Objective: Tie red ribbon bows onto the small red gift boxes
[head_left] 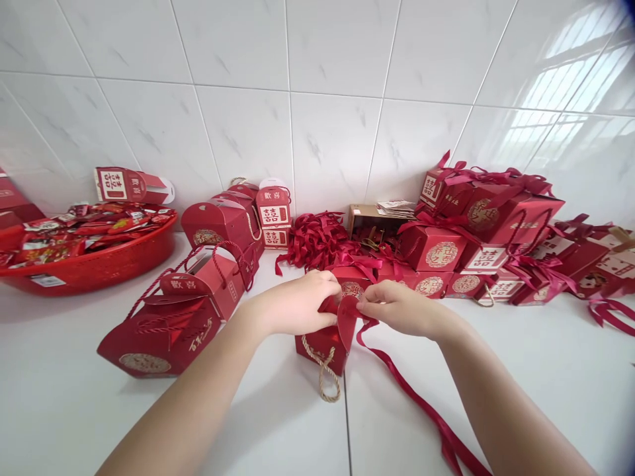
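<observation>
One box (317, 354) sits clasped by the inward-angled left hand (305, 301), one ribbon (411, 391) seemingly pinched by the right hand (397, 307).

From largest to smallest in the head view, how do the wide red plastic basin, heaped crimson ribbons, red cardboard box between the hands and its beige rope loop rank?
1. Red plastic basin
2. Crimson ribbons and red cardboard box: too alike to rank, the box partly covered and nearer the camera
3. Beige rope loop
</observation>
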`<move>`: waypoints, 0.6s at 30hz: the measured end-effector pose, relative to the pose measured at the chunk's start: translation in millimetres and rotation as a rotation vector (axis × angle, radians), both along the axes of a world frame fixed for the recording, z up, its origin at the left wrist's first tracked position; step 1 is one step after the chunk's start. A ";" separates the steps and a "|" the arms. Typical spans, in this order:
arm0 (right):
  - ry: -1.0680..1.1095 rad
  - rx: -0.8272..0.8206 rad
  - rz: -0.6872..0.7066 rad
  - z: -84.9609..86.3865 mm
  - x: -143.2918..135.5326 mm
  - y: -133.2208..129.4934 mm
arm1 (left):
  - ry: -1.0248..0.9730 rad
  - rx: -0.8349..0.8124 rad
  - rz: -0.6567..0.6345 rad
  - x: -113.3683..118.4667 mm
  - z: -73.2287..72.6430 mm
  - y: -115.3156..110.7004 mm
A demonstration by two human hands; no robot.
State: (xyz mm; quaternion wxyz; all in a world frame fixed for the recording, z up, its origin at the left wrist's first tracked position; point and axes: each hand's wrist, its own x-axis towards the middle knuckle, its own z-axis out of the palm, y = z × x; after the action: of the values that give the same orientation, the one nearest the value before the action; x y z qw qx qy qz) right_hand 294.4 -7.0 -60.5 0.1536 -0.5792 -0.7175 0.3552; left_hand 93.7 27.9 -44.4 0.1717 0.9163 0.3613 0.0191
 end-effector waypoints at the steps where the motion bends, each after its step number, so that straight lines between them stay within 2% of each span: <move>1: -0.012 0.010 -0.008 -1.0 -1.1 0.7 | -0.007 -0.013 -0.002 0.4 -0.1 -0.3; 10: -0.037 0.094 0.070 -10.4 -9.9 0.3 | -0.095 -0.030 -0.036 6.1 -7.1 3.2; 13: -0.056 0.170 0.024 -10.4 -9.6 -0.7 | -0.128 -0.040 -0.019 5.8 -7.4 3.8; 16: 0.017 0.309 -0.050 -11.4 -8.7 2.0 | -0.202 -0.052 0.035 5.8 -5.0 0.6; 18: 0.141 0.338 -0.004 -12.0 -8.4 5.2 | -0.273 -0.032 0.067 7.0 -2.5 -3.1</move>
State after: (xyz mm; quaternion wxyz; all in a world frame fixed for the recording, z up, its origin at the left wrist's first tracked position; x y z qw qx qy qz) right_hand 286.0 -1.8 -72.5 0.2991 -0.5201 -0.7534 0.2691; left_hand 100.7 24.7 -46.8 0.2330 0.8899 0.3651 0.1434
